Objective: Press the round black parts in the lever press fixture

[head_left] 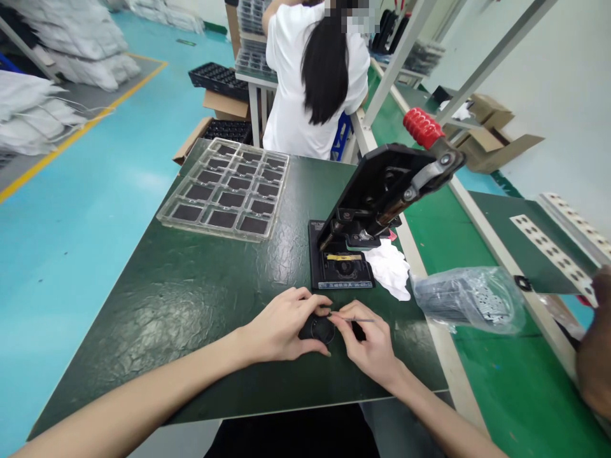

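Near the front of the green table, my left hand (291, 324) curls around a small black part with a round centre (322, 329), thumb on its near side and fingers on its far side. My right hand (367, 340) pinches a thin metal rod (360, 320), its tip at the black part's upper right edge. Just beyond both hands stands a black hand press (377, 203) with a red lever grip (422, 127). On its base lies a dark fixture with a yellow strip (344, 257). What the rod's tip touches is too small to tell.
A clear tray (224, 191) of dark flat pieces lies at the table's far left. Right of the press are a crumpled white cloth (389, 267) and a bag of thin rods (470, 299). A person in white (315, 76) sits ahead; another person's arm (594, 356) shows at right.
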`<state>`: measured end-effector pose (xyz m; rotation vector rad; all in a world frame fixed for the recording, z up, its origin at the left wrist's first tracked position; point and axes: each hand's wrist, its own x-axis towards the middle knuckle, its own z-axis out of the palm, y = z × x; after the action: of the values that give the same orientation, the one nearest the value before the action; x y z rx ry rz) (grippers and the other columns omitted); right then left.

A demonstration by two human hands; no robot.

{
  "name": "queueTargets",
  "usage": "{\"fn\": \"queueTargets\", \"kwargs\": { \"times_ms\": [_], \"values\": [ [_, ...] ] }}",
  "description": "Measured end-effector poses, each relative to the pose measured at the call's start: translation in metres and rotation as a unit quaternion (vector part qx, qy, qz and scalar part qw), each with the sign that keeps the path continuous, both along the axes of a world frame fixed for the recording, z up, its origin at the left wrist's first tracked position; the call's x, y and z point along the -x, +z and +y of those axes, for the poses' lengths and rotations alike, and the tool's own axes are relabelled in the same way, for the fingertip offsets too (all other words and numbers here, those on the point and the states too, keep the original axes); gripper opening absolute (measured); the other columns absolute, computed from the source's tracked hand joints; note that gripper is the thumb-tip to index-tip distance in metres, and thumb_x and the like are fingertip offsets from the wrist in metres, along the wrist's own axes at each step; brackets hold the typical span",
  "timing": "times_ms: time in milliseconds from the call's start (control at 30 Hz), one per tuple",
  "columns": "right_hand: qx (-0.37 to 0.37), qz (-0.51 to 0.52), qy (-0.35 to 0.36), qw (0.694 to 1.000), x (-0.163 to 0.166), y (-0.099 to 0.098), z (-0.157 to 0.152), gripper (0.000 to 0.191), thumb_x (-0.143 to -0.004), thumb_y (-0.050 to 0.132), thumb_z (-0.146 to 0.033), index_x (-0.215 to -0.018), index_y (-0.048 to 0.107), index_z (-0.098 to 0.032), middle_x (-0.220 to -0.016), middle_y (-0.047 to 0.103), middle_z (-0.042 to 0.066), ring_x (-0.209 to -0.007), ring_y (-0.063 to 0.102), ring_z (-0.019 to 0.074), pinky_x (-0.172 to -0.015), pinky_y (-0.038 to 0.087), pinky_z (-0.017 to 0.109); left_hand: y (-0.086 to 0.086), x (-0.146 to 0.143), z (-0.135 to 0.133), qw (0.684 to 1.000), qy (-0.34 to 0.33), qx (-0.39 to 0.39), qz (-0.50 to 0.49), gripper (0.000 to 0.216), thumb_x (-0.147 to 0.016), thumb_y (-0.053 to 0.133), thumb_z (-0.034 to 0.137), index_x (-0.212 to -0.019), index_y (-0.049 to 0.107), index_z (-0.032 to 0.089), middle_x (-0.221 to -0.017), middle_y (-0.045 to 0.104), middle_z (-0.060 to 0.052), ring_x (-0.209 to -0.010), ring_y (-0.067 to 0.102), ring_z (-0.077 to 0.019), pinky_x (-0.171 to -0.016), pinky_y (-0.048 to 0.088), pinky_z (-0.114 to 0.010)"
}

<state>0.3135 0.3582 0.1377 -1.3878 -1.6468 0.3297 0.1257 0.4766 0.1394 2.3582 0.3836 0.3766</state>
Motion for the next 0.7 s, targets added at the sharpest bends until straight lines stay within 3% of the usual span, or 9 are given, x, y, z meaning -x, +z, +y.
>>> {"fn": "queueTargets", "kwargs": {
  "times_ms": [300,533,700],
  "values": [
    [-0.013,-0.088,0.030,0.996,0.004,0.004,0.006,0.014,-0.098,0.060,-0.006,-0.095,0.058,-0.019,-0.077,0.063,0.002,-0.070,0.058,0.0148,-0.062,0.048,0.028,-0.002,0.000,-0.002,1.000,0.008,0.005,0.002,0.074,-0.076,0.091,0.052,-0.129,0.051,0.020,-0.110,0.070,-0.007,-0.104,0.066,-0.0284,-0.093,0.053,-0.040],
    [-0.042,-0.089,0.022,0.995,0.005,0.006,0.009,0.016,-0.096,0.059,-0.003,-0.094,0.059,-0.019,-0.074,0.061,0.003,-0.066,0.057,0.0145,-0.057,0.048,0.027,-0.010,0.001,-0.003,1.000,0.005,0.018,-0.013,0.074,-0.084,0.082,0.059,-0.136,0.047,0.019,-0.114,0.070,-0.011,-0.107,0.066,-0.0293,-0.094,0.053,-0.041],
    [-0.027,-0.091,0.018,0.995,0.003,0.005,0.008,0.017,-0.095,0.059,-0.001,-0.095,0.058,-0.019,-0.076,0.061,0.003,-0.066,0.058,0.0143,-0.057,0.048,0.027,-0.010,0.001,-0.004,1.000,0.005,0.017,-0.020,0.075,-0.082,0.086,0.057,-0.134,0.048,0.018,-0.109,0.071,-0.010,-0.106,0.065,-0.0286,-0.093,0.052,-0.040]
  ]
}}
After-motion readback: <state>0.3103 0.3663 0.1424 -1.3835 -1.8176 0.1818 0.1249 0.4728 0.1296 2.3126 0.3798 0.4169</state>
